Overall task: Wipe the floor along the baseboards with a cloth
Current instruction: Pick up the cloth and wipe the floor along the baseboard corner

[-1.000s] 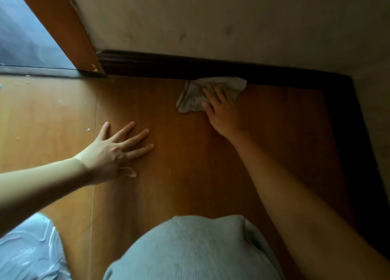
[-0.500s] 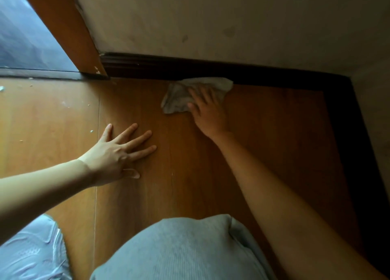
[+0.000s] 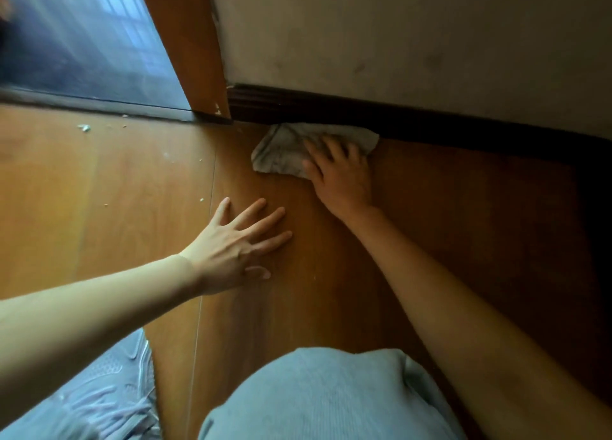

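Pressing down on a crumpled grey cloth (image 3: 284, 151), the right hand (image 3: 341, 178) lies flat with its fingers (image 3: 331, 148) straight and slightly spread over the cloth's right half. The cloth sits on the wooden floor (image 3: 463, 214) with its far edge touching the dark baseboard (image 3: 430, 121), just right of the foot of the wooden door frame (image 3: 188, 52). Its left part sticks out bare beyond the hand, wrinkled and bunched.

The left hand (image 3: 231, 244) rests palm down on the floor, nearer the person and to the left of the cloth, apart from it. Its fingers (image 3: 261, 221) are straight and fanned out, pointing toward the baseboard, and the thumb is tucked beside the palm against the boards. It holds nothing.

Above the baseboard rises a pale wall (image 3: 414, 42) with faint smudges. Left of the door frame a dark threshold strip (image 3: 99, 103) runs along the floor, with a blurred grey surface beyond it. Small white crumbs (image 3: 84, 128) lie scattered on the floor near the threshold. At the bottom edge, a knee in light grey-blue fabric (image 3: 331, 403) fills the middle, and a pale grey shoe (image 3: 109, 396) shows at the lower left. The floor darkens toward the right edge.
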